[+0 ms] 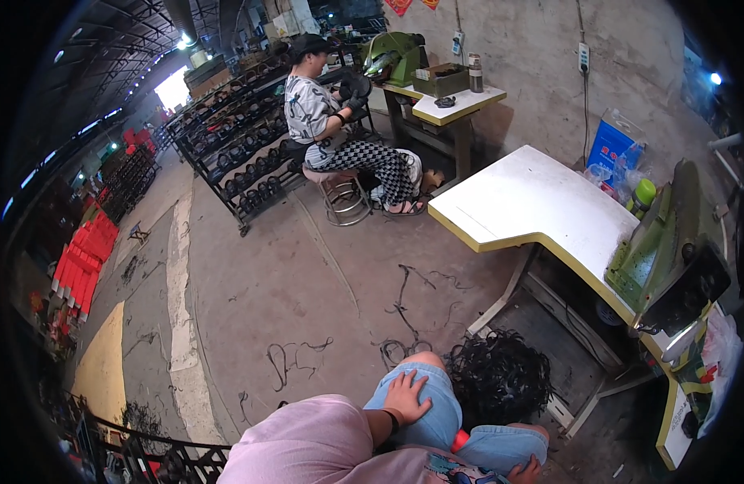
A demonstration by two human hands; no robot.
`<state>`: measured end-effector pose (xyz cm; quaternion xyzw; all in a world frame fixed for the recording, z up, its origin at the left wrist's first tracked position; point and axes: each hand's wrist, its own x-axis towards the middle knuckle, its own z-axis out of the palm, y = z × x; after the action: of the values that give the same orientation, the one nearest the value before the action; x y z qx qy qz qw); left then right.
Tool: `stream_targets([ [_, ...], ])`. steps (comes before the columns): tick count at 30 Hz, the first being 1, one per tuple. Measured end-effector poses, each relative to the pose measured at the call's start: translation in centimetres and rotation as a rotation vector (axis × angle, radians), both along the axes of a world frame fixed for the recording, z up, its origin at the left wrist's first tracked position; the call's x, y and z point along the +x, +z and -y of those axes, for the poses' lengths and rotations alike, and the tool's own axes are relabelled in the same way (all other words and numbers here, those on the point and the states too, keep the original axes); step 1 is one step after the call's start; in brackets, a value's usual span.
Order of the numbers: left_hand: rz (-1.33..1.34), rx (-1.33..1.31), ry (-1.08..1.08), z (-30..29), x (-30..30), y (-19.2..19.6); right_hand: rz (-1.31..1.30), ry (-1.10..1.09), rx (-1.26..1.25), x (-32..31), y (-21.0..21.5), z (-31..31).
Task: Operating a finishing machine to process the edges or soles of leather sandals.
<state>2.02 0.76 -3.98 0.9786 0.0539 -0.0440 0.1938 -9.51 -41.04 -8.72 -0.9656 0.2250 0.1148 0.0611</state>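
My left hand (407, 400) lies flat on my left knee, its fingers spread over the light blue denim shorts (442, 407). Nothing is in it, and a dark band circles the wrist. At the lower edge my right hand (527, 471) rests against my other thigh. Only its fingers show; they lie slightly apart and hold nothing that I can see. Between my legs there is a small red thing (460, 440), partly hidden. On the floor just beyond my knees lies a heap of curly black strips (501, 375).
To my right stands a white table (521, 194) with yellow edges, bearing a green machine (666, 242) and a green-capped bottle (642, 196). Ahead, a seated person (323, 129) handles a dark piece at another machine (398, 58). Shoe racks (235, 153) and red boxes (85, 254) stand left.
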Motion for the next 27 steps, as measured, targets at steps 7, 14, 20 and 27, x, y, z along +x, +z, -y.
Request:
stream_targets([
  [7, -0.24, -0.046, 0.064, -0.5, 2.4, 3.1, 0.243, 0.076, 0.292, -0.5, -0.1, 0.6],
  [14, 0.221, 0.0, -0.228, -1.6, 16.3, 15.5, 0.094, 0.085, 0.823, 12.6, 8.4, -8.1],
  [20, 0.46, 0.174, -0.343, 4.5, 19.9, 26.2, 0.678, 0.841, 1.05, 18.3, 27.2, -22.6],
  [27, 0.368, 0.097, -0.285, 7.7, 19.6, 30.1, 0.865, 0.755, 1.085, 17.3, 33.8, -26.1],
])
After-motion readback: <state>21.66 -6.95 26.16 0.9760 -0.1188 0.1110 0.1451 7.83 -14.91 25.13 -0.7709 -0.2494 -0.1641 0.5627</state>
